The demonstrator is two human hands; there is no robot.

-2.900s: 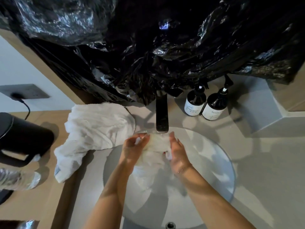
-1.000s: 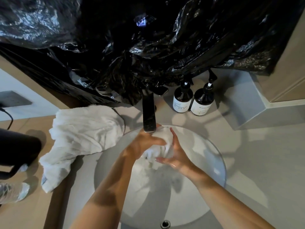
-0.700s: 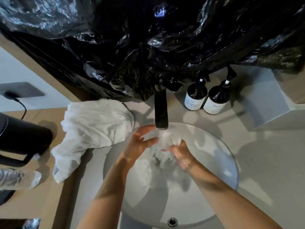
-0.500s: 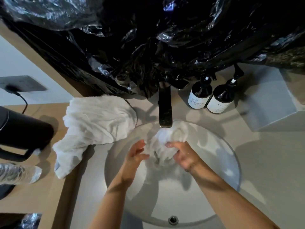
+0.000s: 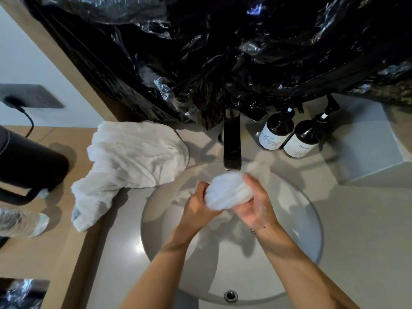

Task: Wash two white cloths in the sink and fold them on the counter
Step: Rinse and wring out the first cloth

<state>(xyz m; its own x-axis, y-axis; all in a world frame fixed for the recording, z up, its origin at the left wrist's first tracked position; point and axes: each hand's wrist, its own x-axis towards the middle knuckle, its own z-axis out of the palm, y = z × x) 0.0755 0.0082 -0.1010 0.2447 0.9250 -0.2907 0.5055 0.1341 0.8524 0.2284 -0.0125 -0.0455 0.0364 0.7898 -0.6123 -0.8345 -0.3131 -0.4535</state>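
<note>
Two grips clench one wet white bunched cloth (image 5: pixel 227 191) under the dark flat spout (image 5: pixel 232 148): left hand (image 5: pixel 200 206), right hand (image 5: pixel 256 206). Best squeezed low above the round grey basin (image 5: pixel 307 230). Second crumpled white cloth (image 5: pixel 131 161) left of grip, on the surface (image 5: pixel 361 219). Two dark pump bottles (image 5: pixel 292 134) beyond; open room right.

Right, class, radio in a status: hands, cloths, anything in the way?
Both hands, left and right, grip bunched wet cloth over sink, below faucet. Second cloth heaped on counter, unfolded. Nothing in the way.
</note>
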